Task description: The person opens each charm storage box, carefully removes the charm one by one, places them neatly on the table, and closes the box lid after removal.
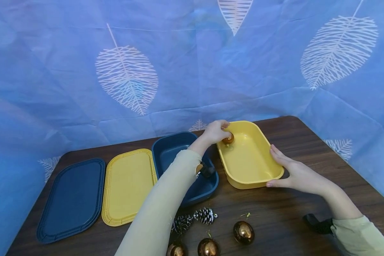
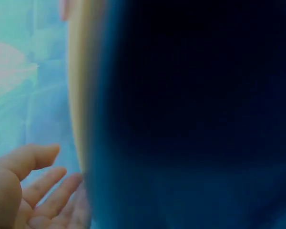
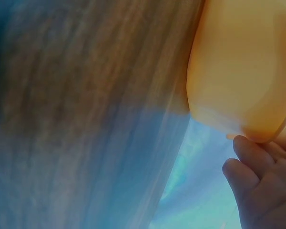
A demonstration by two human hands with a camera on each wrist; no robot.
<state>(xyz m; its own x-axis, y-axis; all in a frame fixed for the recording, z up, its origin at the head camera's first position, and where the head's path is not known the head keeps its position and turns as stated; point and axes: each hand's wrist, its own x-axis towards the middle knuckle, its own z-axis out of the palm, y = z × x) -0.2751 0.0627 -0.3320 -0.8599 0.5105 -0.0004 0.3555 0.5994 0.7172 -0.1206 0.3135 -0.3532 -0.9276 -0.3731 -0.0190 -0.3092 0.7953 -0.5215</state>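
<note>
A yellow container (image 1: pixel 248 156) stands on the table in the head view, with a bronze ball ornament (image 1: pixel 229 138) inside its far left corner. My left hand (image 1: pixel 214 132) reaches over the left rim beside that ornament. The left wrist view shows its fingers (image 2: pixel 52 188) spread and relaxed, with nothing between them. My right hand (image 1: pixel 294 174) holds the near right corner of the container, thumb at the front wall and fingers along the right side. In the right wrist view fingertips (image 3: pixel 245 155) meet the yellow wall.
A blue container (image 1: pixel 169 147) stands under my left forearm. A yellow lid (image 1: pixel 128 185) and a blue lid (image 1: pixel 73 199) lie at the left. Pine cones (image 1: pixel 204 215) and several bronze ball ornaments (image 1: pixel 243 232) lie near the front. A blue cloth (image 1: pixel 185 71) hangs behind the table.
</note>
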